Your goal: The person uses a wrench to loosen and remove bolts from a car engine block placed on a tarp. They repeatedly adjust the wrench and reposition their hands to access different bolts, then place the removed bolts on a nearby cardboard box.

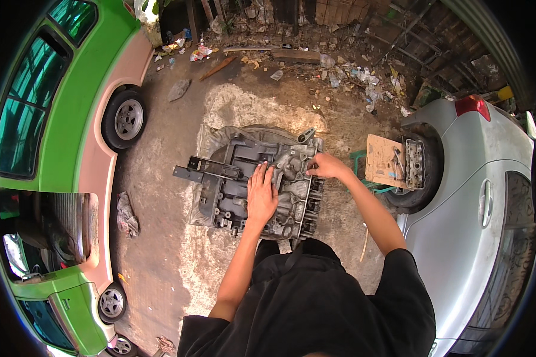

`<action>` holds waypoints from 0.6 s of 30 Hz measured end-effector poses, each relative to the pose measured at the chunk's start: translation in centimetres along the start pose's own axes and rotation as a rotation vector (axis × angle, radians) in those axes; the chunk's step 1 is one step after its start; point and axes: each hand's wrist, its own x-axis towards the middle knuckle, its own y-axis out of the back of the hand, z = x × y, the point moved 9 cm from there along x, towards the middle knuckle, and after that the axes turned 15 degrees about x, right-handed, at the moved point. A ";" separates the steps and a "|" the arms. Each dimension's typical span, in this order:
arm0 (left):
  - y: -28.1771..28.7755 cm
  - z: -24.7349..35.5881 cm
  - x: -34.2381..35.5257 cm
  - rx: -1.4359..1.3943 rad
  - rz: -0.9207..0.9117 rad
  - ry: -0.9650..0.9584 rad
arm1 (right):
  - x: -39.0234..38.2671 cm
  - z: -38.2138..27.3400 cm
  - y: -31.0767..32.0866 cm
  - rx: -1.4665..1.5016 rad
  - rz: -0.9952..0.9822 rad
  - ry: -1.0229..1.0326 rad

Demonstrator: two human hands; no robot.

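Head view, station: I look down through the worn camera at two bare hands over one engine.
Engine [238, 191]: one, grey metal, grimy, at the centre of the dial; lies on a grey sheet [212, 140] on stained ground.
Bracket [211, 168]: dark, barlike, set across the engine, its end jutting past the edge toward 10 o'clock.
Left hand [262, 193]: laid palm down on the engine's middle, fingers extended, grasping nothing I can see.
Right hand [329, 166]: at the engine's edge toward 3 o'clock, fingers bent inward; whether they grasp a small part, I cannot tell.
Stool [358, 159]: green, near 3 o'clock; bears a cardboard piece [380, 160] and a long metal part [414, 163] with a row of openings.
Silver car [458, 217]: 3 to 4 o'clock, behind the stool.
Green van [71, 119]: 7 to 11 o'clock, pinkish lower panels.
Litter [369, 90]: scattered, 1 to 2 o'clock.
Crumpled rag [127, 215]: on the ground, between 8 and 9 o'clock.
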 end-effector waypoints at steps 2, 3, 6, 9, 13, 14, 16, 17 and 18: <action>0.1 0.0 -0.1 0.000 -0.004 0.004 | 0.6 -0.3 0.1 -0.065 0.001 -0.031; 0.2 0.1 0.0 0.004 0.001 0.008 | 0.7 -0.6 0.2 -0.083 -0.001 -0.029; 0.1 0.0 0.1 -0.007 -0.008 0.012 | 1.1 -1.6 0.0 -0.106 -0.035 -0.011; 0.2 0.0 0.1 -0.010 0.004 0.011 | 1.7 -2.0 -0.5 -0.107 -0.110 -0.010; 0.1 0.0 0.1 -0.006 0.004 0.014 | 1.9 -2.6 -1.0 -0.188 -0.109 0.011; 0.1 0.0 0.1 -0.003 0.000 0.017 | 1.8 -2.8 -1.1 -0.217 -0.088 0.019; 0.0 0.0 0.1 -0.001 -0.002 0.019 | 1.4 -1.9 -2.5 -0.100 -0.238 -0.119; 0.0 0.0 0.1 -0.001 0.001 0.020 | 1.0 -1.4 -3.1 -0.030 -0.306 -0.193; -0.1 -0.1 0.1 0.000 -0.003 0.027 | 0.5 -1.6 -3.3 0.198 -0.258 -0.206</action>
